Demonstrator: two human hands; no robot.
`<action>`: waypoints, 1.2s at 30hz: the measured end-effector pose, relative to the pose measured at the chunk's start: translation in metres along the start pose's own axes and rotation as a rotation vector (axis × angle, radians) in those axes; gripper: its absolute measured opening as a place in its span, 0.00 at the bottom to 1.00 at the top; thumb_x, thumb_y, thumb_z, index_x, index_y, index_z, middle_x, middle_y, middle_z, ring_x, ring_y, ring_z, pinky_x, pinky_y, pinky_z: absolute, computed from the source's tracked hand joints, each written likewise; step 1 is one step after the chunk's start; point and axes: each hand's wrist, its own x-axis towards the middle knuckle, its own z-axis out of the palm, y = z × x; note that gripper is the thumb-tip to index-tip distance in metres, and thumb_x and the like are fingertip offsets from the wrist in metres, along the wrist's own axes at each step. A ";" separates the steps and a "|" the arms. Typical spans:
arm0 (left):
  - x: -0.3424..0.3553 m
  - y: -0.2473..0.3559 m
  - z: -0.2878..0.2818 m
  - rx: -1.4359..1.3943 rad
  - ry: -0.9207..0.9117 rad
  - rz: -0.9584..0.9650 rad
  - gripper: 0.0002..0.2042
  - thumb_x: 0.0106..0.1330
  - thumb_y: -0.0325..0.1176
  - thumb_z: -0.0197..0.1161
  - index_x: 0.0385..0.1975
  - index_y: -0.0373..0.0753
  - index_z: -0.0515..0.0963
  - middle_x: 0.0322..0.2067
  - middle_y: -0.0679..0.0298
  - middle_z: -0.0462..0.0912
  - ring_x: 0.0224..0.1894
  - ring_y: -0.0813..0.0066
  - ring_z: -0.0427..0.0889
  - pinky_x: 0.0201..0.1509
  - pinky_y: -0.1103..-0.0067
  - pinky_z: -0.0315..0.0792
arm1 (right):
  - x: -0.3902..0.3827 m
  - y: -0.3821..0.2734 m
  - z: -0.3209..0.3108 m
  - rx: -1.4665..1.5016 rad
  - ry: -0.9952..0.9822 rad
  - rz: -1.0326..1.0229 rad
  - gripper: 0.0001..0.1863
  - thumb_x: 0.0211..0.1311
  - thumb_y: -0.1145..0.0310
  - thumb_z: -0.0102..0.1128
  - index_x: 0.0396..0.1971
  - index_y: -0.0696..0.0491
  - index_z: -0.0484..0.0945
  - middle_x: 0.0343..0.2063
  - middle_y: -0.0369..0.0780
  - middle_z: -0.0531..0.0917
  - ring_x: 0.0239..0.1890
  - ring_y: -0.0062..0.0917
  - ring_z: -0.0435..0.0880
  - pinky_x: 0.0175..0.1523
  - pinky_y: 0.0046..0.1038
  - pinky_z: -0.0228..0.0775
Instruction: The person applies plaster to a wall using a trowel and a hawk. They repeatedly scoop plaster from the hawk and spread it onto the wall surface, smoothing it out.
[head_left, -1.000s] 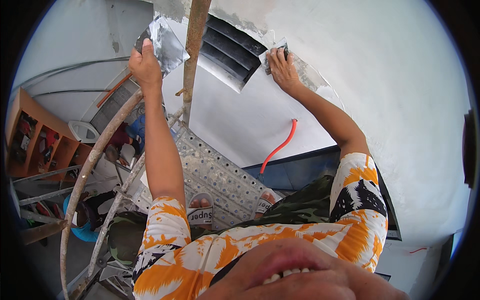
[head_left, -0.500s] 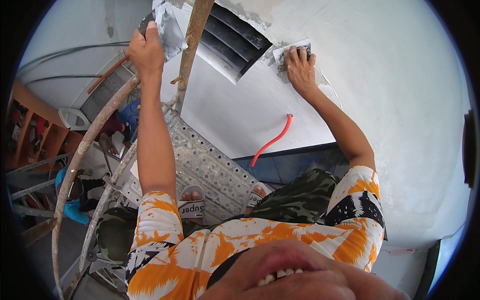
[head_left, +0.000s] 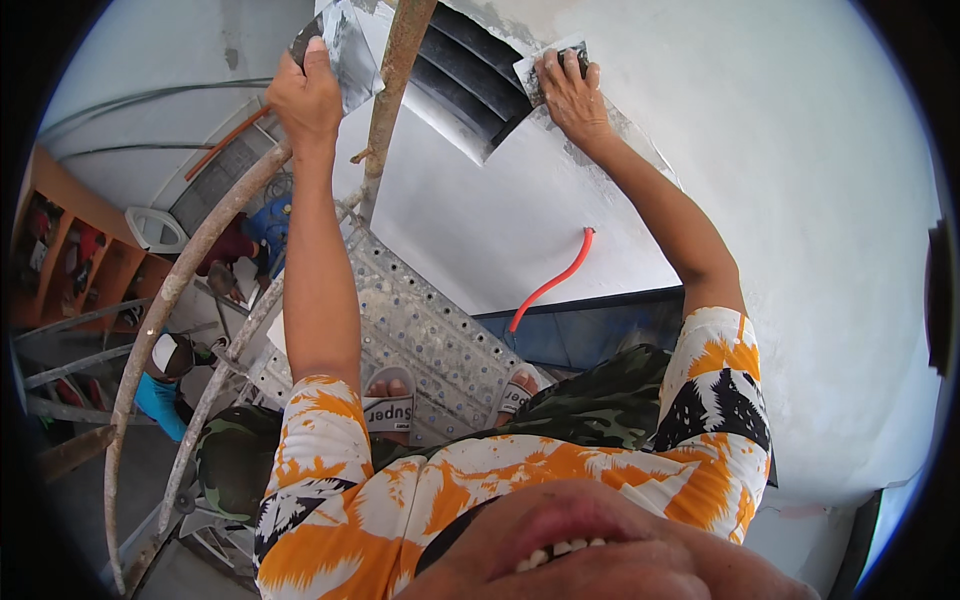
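Left-hand fingers: wrapped round a dark grip, thumb laid along it; far fingertips hidden. Right-hand fingers: spread a little and bent over a dark handle, holding it.

Left hand [head_left: 306, 105] has the wide scraper [head_left: 354, 65], raised left of the rusty pole [head_left: 388, 120]; blade corner right by the pole, can't tell if touching. Right hand [head_left: 575, 103] has the small scraper [head_left: 527, 78], blade at the right-hand corner of the vent [head_left: 470, 85], looks laid on the wall [head_left: 800, 220].

Handling, my guess: both light, one hand each is enough. Wide blade likely stiff thin metal, little give; small one perhaps springier. Grey-white smears on the blades, so probably slick there; edges maybe sharp, corners could gouge the wall surface. Best hold: the dark grips, low near the blade, off the smeared faces.

Further out: red tube [head_left: 556, 282] sticking out of the white panel below the vent, perforated metal platform [head_left: 410, 300] under the feet, co-worker in blue [head_left: 160, 400] lower left.
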 end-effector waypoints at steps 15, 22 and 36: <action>-0.001 0.006 -0.004 0.015 -0.016 -0.090 0.16 0.71 0.40 0.60 0.30 0.30 0.79 0.21 0.57 0.80 0.24 0.67 0.76 0.32 0.70 0.72 | -0.124 0.028 -0.013 0.109 -0.172 0.011 0.26 0.63 0.63 0.53 0.62 0.50 0.75 0.61 0.40 0.70 0.63 0.35 0.67 0.54 0.46 0.63; 0.000 0.006 -0.007 0.023 0.037 -0.033 0.17 0.71 0.40 0.60 0.27 0.30 0.77 0.18 0.57 0.78 0.20 0.68 0.74 0.28 0.69 0.70 | -0.086 0.019 0.013 -0.086 -0.108 -0.097 0.27 0.64 0.63 0.51 0.63 0.51 0.72 0.62 0.41 0.68 0.64 0.34 0.65 0.57 0.40 0.62; -0.001 0.004 -0.004 -0.028 0.061 0.021 0.16 0.73 0.37 0.59 0.25 0.31 0.76 0.17 0.63 0.76 0.21 0.76 0.71 0.26 0.72 0.67 | -0.004 0.022 0.010 -0.115 -0.104 0.038 0.24 0.64 0.64 0.52 0.61 0.50 0.73 0.58 0.40 0.71 0.61 0.33 0.67 0.57 0.39 0.60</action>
